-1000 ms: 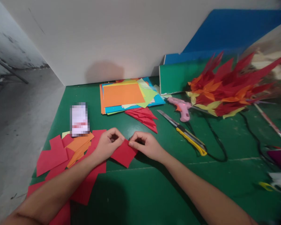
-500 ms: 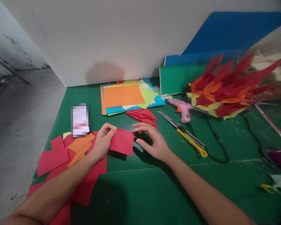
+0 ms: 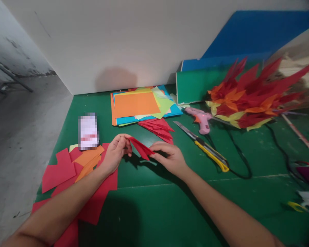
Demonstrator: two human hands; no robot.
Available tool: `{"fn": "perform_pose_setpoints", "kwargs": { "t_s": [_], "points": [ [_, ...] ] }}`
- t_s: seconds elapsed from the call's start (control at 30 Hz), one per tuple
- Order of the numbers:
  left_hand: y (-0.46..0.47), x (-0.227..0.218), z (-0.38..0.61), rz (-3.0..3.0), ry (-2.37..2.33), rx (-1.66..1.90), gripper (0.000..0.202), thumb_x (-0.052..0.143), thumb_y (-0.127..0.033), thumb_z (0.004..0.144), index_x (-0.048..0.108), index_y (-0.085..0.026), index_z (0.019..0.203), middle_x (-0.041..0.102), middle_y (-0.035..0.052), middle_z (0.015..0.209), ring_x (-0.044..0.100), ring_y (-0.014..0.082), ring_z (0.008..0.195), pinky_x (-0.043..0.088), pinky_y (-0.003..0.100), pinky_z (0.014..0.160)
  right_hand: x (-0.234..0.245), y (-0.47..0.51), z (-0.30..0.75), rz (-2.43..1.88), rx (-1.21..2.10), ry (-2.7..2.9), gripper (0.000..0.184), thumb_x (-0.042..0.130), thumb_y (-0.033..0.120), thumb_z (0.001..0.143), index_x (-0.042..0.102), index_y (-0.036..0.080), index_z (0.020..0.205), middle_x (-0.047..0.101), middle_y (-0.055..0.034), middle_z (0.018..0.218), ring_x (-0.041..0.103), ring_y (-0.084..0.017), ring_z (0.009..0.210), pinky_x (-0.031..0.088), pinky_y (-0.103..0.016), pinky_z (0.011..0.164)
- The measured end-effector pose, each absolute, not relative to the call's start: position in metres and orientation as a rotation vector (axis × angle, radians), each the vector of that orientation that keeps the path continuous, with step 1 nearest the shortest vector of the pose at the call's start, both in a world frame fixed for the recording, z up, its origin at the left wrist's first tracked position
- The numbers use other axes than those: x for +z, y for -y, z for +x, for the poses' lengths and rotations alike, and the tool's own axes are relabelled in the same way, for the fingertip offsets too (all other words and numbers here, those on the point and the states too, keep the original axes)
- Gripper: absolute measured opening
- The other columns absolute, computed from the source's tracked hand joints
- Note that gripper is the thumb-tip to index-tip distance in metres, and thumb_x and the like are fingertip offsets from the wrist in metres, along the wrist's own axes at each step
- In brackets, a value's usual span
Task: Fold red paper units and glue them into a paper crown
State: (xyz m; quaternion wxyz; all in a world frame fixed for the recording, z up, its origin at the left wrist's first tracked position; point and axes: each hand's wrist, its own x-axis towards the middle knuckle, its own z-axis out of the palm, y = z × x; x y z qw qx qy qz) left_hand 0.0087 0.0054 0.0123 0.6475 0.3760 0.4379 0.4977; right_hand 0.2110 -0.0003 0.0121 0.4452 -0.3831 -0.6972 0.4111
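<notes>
A red paper piece point(image 3: 140, 148), bent into a narrow folded shape, is held above the green table between both hands. My left hand point(image 3: 118, 149) pinches its upper left end. At its right end, my right hand point(image 3: 168, 156) grips the paper between thumb and fingers. Just beyond the hands lies a pile of folded red paper pieces point(image 3: 158, 128). Loose red paper sheets point(image 3: 58, 175) and orange paper pieces point(image 3: 89, 161) are spread beside and beneath my left forearm.
A phone point(image 3: 89, 132) lies at the left, near stacked coloured paper point(image 3: 136, 104). Right of my hands are a yellow utility knife point(image 3: 211, 156) with its blade out, a pink glue gun point(image 3: 201, 118) with a cord, and a red-orange paper flame arrangement point(image 3: 247, 92). Scissors point(image 3: 296, 206) rest far right.
The red paper was a flat sheet held by my left hand alone. Now it is folded narrow, and my right hand has closed on its right end.
</notes>
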Motion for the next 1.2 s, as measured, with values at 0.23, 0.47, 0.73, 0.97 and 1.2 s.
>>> {"fn": "perform_pose_setpoints", "kwargs": {
  "t_s": [0.23,0.47,0.73,0.97,1.2],
  "points": [
    [-0.004,0.015,0.007,0.84,-0.947,1.108,0.037,0.07,-0.051,0.073,0.055,-0.019,0.084,0.052,-0.0046,0.063,0.05,0.0082,0.054,0.044,0.02,0.052,0.01,-0.002,0.213,-1.043,1.215,1.496,0.014,0.069,0.035,0.077,0.074,0.024,0.084,0.072,-0.0038,0.082,0.067,-0.018,0.074,0.055,-0.034,0.072],
    [-0.004,0.013,0.006,0.808,-0.866,1.086,0.04,0.063,-0.055,0.077,0.055,-0.017,0.083,0.051,-0.0035,0.066,0.054,0.0103,0.057,0.046,0.023,0.054,0.014,-0.003,0.213,-1.057,1.258,1.443,0.023,0.07,0.044,0.075,0.074,0.024,0.087,0.074,-0.0046,0.087,0.068,-0.02,0.079,0.057,-0.033,0.073],
    [0.0,0.022,0.008,0.798,-0.839,1.006,0.039,0.074,-0.047,0.071,0.057,-0.018,0.092,0.059,-0.001,0.083,0.057,0.0104,0.069,0.047,0.022,0.065,0.011,-0.005,0.215,-0.912,1.314,1.37,0.02,0.076,0.042,0.071,0.074,0.027,0.085,0.074,-0.0015,0.085,0.069,-0.016,0.076,0.058,-0.027,0.069],
    [-0.001,0.015,0.005,0.785,-0.812,0.95,0.038,0.075,-0.041,0.071,0.056,-0.018,0.094,0.058,-0.0012,0.079,0.054,0.0084,0.062,0.041,0.018,0.055,0.009,-0.005,0.215,-0.927,1.39,1.335,0.023,0.076,0.043,0.07,0.074,0.027,0.087,0.073,-0.0014,0.078,0.067,-0.015,0.072,0.057,-0.028,0.067],
    [-0.001,0.011,0.01,0.867,-0.857,1.008,0.048,0.079,-0.029,0.069,0.047,-0.022,0.104,0.055,-0.0011,0.092,0.058,0.0091,0.078,0.048,0.02,0.069,0.005,-0.004,0.214,-1.022,1.215,1.322,0.023,0.065,0.045,0.08,0.067,0.022,0.077,0.061,0.0008,0.066,0.055,-0.011,0.057,0.048,-0.024,0.056]
  ]
}}
